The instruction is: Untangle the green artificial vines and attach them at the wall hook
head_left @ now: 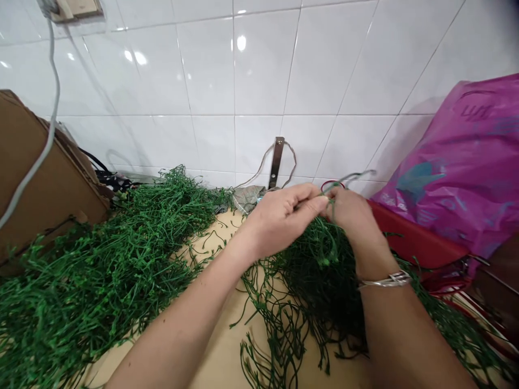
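My left hand is closed, thumb against fingers, on a thin green cord near the wall. Close beside it, my right hand is also closed on the cord; its fingertips are partly hidden and slightly blurred. A dark loose end sticks up and to the right above the right hand. Under both hands lies a dark tangled heap of green cords, several with small knots at their ends. To the left spreads a larger pile of the same green cords. A metal bangle circles my right wrist.
A beige surface lies under the cords. Beyond it, an upright metal strip with a cord loop stands against the white tiled wall. At left are a cardboard box and hanging white cable; at right, a red object and purple plastic bag.
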The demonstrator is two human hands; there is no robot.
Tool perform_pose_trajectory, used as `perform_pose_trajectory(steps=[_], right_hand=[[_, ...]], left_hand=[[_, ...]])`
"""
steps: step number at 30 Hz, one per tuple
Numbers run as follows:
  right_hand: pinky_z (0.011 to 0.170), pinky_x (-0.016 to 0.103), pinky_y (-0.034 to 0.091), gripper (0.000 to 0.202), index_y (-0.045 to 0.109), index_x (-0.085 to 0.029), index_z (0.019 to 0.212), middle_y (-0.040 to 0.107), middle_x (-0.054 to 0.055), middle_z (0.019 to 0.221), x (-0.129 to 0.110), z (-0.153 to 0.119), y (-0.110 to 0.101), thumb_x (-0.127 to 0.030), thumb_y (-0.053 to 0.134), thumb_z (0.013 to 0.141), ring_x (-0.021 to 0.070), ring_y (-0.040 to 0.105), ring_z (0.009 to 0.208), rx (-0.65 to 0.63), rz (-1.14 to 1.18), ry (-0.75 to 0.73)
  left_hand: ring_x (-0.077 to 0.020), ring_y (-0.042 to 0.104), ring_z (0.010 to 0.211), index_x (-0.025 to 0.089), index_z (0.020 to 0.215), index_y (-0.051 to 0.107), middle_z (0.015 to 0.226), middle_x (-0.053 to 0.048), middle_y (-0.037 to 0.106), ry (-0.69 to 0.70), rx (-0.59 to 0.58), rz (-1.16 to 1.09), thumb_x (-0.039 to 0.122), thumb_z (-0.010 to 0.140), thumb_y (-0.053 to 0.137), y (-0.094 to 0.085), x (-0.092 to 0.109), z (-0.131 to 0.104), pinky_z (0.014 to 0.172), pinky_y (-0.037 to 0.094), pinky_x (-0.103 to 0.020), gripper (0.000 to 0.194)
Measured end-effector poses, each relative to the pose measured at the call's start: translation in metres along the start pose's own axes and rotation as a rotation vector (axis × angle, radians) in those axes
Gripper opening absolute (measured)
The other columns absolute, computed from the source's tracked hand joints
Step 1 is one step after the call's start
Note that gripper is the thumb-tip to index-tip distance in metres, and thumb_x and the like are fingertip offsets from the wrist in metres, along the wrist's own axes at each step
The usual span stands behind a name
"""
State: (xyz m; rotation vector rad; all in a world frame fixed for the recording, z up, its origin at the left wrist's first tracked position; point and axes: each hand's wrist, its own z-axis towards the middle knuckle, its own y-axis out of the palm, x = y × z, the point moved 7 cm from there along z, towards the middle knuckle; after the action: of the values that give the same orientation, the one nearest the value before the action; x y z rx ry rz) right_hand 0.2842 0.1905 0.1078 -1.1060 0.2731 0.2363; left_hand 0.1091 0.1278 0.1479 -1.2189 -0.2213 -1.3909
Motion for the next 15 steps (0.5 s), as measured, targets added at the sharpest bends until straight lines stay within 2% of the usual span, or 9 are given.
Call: perform_pose_trajectory(steps=[3,5,7,9,11,13,15], right_hand=[[0.062,0.034,0.031,0.016,0.068,-0.020,0.070,0.065,0.009,0.064,0.016,-0.003,-0.019,-0.017,0.057,0.082,0.0225,0.056,0.062,-0.014,-0.034,0.059],[0.066,0.034,0.036,0.019,0.074,-0.019,0.084,0.072,0.010,0.078,0.007,-0.008,-0.033,-0.023,0.056,0.087,0.0235,0.061,0.071,-0.019,-0.007,0.037],[0.069,0.035,0.042,0.031,0.076,-0.020,0.095,0.075,0.010,0.092,-0.015,-0.014,-0.039,-0.037,0.051,0.095,0.0232,0.063,0.079,-0.091,0.169,-0.037],[0.074,0.034,0.046,0.043,0.076,-0.021,0.098,0.075,0.010,0.099,-0.042,-0.022,-0.036,-0.054,0.048,0.097,0.0227,0.065,0.087,-0.224,0.459,-0.151],[0.081,0.035,0.047,0.046,0.075,-0.021,0.097,0.074,0.009,0.102,-0.064,-0.029,-0.030,-0.062,0.054,0.093,0.0229,0.064,0.095,-0.333,0.707,-0.230],[0.082,0.033,0.047,0.042,0.073,-0.020,0.093,0.073,0.008,0.098,-0.071,-0.031,-0.023,-0.061,0.064,0.087,0.0214,0.062,0.093,-0.362,0.792,-0.228],[0.075,0.031,0.045,0.039,0.069,-0.019,0.089,0.069,0.005,0.087,-0.071,-0.029,-0.017,-0.058,0.068,0.084,0.0183,0.058,0.082,-0.354,0.805,-0.200]], left_hand=[[-0.0140,0.042,0.068,0.020,0.082,0.059,0.069,0.003,0.043,-0.133,0.013,-0.010,0.033,0.099,0.046,-0.004,-0.020,0.004,0.068,0.034,-0.029,0.025],[-0.0152,0.045,0.073,0.020,0.086,0.061,0.072,0.002,0.046,-0.177,0.021,-0.013,0.031,0.099,0.044,-0.008,-0.032,0.007,0.071,0.035,-0.029,0.024],[-0.0158,0.047,0.076,0.020,0.088,0.062,0.073,0.001,0.048,-0.173,0.027,-0.004,0.031,0.099,0.043,-0.011,-0.037,0.008,0.073,0.035,-0.030,0.024],[-0.0151,0.046,0.075,0.020,0.086,0.059,0.073,0.002,0.047,-0.151,0.042,0.015,0.031,0.099,0.045,-0.015,-0.035,0.008,0.072,0.034,-0.030,0.023],[-0.0135,0.042,0.071,0.020,0.079,0.052,0.070,0.003,0.044,-0.143,0.062,0.027,0.030,0.099,0.047,-0.018,-0.032,0.006,0.069,0.033,-0.029,0.023],[-0.0123,0.038,0.067,0.020,0.074,0.045,0.068,0.004,0.040,-0.156,0.079,0.056,0.029,0.098,0.048,-0.020,-0.032,0.005,0.066,0.031,-0.029,0.026],[-0.0122,0.037,0.065,0.020,0.073,0.045,0.066,0.004,0.039,-0.172,0.083,0.098,0.031,0.098,0.048,-0.022,-0.033,0.005,0.064,0.029,-0.029,0.028]])
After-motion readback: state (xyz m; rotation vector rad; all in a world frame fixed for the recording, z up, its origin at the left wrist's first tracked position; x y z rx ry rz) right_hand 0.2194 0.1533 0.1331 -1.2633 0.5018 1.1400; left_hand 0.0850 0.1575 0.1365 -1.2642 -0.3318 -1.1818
